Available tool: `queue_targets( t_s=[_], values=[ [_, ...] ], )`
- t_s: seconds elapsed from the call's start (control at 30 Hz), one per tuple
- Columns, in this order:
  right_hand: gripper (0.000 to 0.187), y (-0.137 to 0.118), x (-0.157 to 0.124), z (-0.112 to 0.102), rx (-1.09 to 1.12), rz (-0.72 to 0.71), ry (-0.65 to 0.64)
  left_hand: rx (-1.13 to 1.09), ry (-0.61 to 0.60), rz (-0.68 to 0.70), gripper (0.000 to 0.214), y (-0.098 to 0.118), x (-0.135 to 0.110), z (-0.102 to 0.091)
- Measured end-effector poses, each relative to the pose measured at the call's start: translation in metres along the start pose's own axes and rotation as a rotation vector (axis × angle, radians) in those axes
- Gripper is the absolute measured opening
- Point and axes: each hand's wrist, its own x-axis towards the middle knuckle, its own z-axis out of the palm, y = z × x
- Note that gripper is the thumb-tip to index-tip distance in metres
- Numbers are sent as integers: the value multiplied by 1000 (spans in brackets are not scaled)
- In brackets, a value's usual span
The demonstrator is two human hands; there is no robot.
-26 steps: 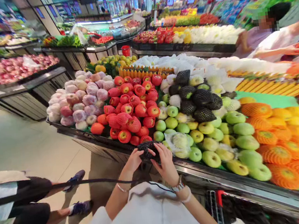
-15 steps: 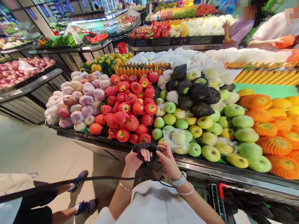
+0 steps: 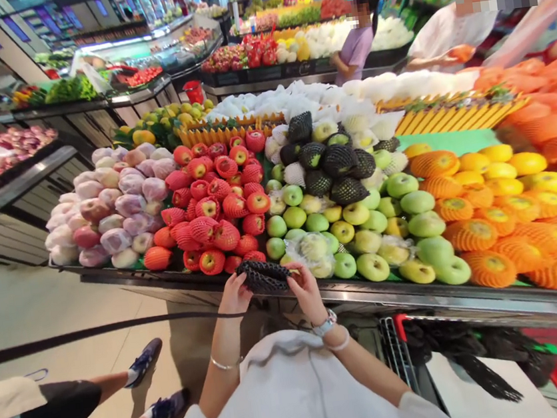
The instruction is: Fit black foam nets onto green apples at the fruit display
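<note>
My left hand (image 3: 235, 295) and my right hand (image 3: 306, 289) both grip a black foam net sleeve (image 3: 266, 276), stretched flat between them just above the metal front edge (image 3: 418, 290) of a fruit stand. Whether a fruit is inside the sleeve I cannot tell. Right behind it lie red apples in red nets (image 3: 215, 209) and bare green apples (image 3: 361, 226). A small pile of fruit in black nets (image 3: 328, 163) sits further back.
Oranges in orange nets (image 3: 491, 218) fill the right of the stand, pale wrapped apples (image 3: 101, 202) the left. A shopping cart (image 3: 416, 361) stands below right. A person's legs (image 3: 104, 403) are on the floor at left. Two people stand behind the stand, far right.
The view has tilted and shifted; my hands have pulled the black net sleeve from a bunched ring into a flatter, stretched shape, staying near the stand's front edge.
</note>
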Motion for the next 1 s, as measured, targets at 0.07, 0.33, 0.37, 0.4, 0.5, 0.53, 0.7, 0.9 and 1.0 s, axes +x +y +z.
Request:
queue_targets(
  t_s=[0.07,0.33,0.37,0.4,0.5,0.53,0.7,0.9,1.0],
  values=[
    [23,-2,-3,0,-236,-171,81,-50,33,-109,21,-7,3,5],
    [26,9,13,2,-379,-240,-212,37,91,55,19,-19,11,19],
    [25,12,18,1,-341,-173,-237,68,63,53,16,-18,12,16],
    [25,14,22,-1,-302,-124,-272,111,6,47,14,-16,12,13],
    [39,12,31,-11,-185,-31,-413,327,-217,95,17,-9,13,3],
    [47,10,32,-15,-144,-6,-458,427,-277,144,17,-6,13,0],
    [67,5,31,-26,-41,9,-489,785,-350,407,9,3,15,3],
    [50,-1,24,-25,-124,-52,-351,673,-265,331,33,-9,27,8],
    [33,-23,28,-52,-234,-113,-276,456,-190,260,40,-22,31,5]
  ],
)
